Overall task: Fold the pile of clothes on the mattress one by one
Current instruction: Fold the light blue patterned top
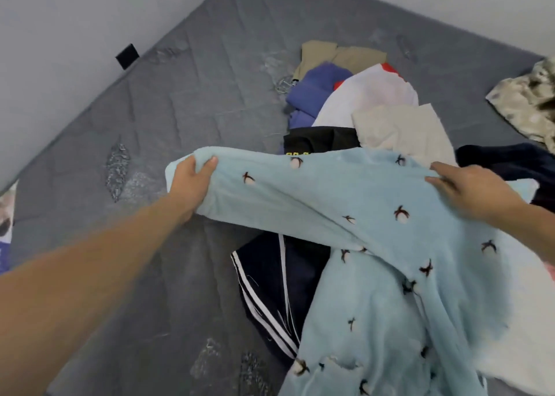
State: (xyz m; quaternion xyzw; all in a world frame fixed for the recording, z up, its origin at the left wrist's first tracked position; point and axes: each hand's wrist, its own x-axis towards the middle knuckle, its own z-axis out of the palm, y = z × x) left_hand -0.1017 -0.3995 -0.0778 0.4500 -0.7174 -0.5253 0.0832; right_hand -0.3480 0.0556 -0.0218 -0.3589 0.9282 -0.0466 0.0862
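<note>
A: How is the garment being handled to be described?

B: A light blue fleece garment (345,215) is seen, soft and fuzzy, dotted all over with small dark bird-like motifs with white bodies. One long sleeve-like part is stretched out sideways, while the rest hangs down in loose folds toward the near edge of the grey mattress (150,110).

A: And where is it held?

B: The far end of the stretched part is gripped by the left hand (192,182), with the thumb laid on top and the fingers curled beneath the fabric. The upper edge, further along, is pinched by the right hand (471,191), its fingers bent over the cloth. The garment is thus spanned between the two hands and lifted above the mattress.

A: What lies beneath it?

B: The pile of clothes (360,101) is spread on the mattress behind and under the garment; a dark blue piece with white stripes (270,290) is partly covered by it.
</note>
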